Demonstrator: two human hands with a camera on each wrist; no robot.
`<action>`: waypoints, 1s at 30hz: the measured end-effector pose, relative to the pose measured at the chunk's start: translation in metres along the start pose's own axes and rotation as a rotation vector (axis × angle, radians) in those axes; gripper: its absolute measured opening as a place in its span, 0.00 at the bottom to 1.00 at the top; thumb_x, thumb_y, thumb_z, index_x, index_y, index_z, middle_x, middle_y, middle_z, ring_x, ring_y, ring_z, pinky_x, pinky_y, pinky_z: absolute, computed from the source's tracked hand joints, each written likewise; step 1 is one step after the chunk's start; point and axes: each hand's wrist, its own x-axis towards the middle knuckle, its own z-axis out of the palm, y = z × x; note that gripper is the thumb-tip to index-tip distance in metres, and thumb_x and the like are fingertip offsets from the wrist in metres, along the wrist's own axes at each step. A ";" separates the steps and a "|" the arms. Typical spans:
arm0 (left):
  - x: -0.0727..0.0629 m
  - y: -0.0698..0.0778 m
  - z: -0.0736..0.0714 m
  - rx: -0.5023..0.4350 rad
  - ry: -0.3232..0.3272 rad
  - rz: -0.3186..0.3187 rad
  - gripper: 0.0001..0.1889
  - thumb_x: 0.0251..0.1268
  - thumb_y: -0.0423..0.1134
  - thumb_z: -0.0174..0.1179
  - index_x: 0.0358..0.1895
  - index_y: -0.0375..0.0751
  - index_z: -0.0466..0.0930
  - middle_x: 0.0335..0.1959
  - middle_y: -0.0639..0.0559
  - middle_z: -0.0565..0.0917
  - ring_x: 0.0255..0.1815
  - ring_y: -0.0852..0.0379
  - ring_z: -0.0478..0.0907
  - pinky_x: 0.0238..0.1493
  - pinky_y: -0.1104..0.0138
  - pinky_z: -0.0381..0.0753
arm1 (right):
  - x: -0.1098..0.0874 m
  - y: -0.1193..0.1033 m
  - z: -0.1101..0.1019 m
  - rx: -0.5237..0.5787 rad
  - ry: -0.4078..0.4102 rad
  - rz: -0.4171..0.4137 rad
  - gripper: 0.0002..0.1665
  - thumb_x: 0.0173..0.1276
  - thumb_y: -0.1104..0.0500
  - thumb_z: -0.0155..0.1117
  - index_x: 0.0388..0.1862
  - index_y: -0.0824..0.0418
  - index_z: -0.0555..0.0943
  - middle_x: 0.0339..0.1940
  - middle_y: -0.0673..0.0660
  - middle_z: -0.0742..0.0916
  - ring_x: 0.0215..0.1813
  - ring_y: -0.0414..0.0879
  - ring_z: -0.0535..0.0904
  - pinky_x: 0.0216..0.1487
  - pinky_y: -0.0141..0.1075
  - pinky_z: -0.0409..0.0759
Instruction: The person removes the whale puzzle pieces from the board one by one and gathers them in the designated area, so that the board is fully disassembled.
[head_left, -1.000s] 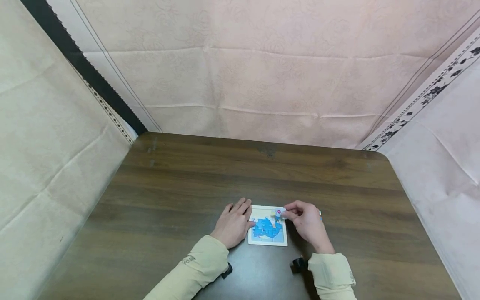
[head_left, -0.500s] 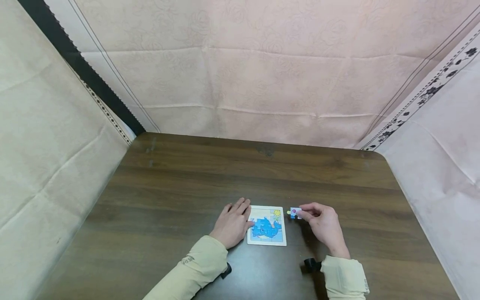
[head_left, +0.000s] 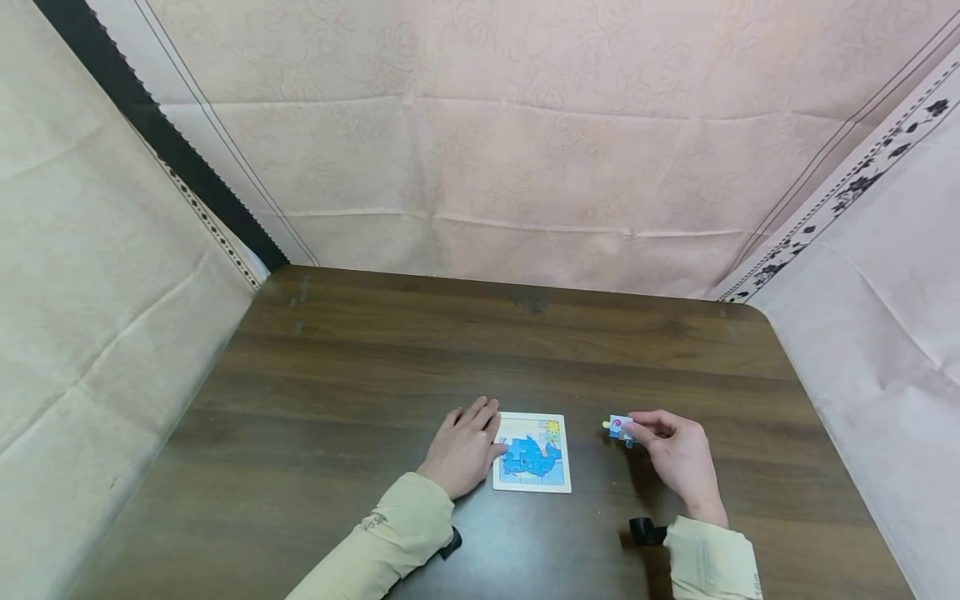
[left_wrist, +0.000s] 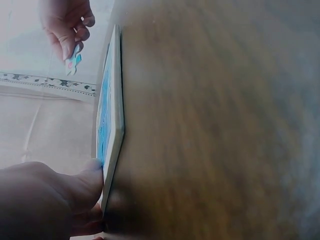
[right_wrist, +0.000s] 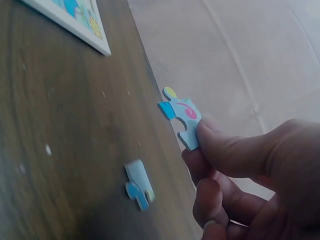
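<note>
A small jigsaw puzzle [head_left: 532,452] with a blue whale and a yellow sun lies in a white frame on the table. My left hand [head_left: 463,446] rests along its left edge, fingers extended, the thumb over the frame's border. Off to the right of the frame, my right hand [head_left: 678,454] pinches a puzzle piece [right_wrist: 184,116] between thumb and fingers. That piece is pale blue with a pink swirl and a yellow knob, raised above the table. Below it, a second loose blue piece [right_wrist: 140,184] lies on the wood in the right wrist view.
The brown wooden table [head_left: 375,358] extends around the puzzle, its far edge meeting a pale cloth [head_left: 525,167] backdrop. Cloth also hangs at the left and right sides. A black wrist strap mount [head_left: 647,532] shows near the right sleeve [head_left: 712,558].
My right hand has moved rightward, carrying the pinched piece from over the puzzle's upper right corner to well clear of the frame. The left hand stays in place.
</note>
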 end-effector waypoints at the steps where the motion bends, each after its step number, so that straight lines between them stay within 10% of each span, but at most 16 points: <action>1: 0.000 0.000 0.000 0.000 0.002 -0.001 0.30 0.73 0.57 0.50 0.70 0.43 0.68 0.74 0.49 0.62 0.76 0.50 0.54 0.70 0.49 0.59 | 0.000 0.002 -0.002 -0.005 0.013 -0.003 0.14 0.62 0.51 0.72 0.43 0.57 0.88 0.34 0.54 0.88 0.32 0.46 0.78 0.28 0.32 0.73; 30: -0.001 0.000 0.000 0.008 0.007 0.005 0.30 0.73 0.56 0.50 0.71 0.44 0.67 0.75 0.50 0.62 0.76 0.50 0.53 0.71 0.50 0.58 | 0.004 0.035 -0.026 -0.077 0.121 0.138 0.21 0.64 0.45 0.69 0.47 0.59 0.88 0.38 0.55 0.90 0.40 0.43 0.78 0.34 0.29 0.72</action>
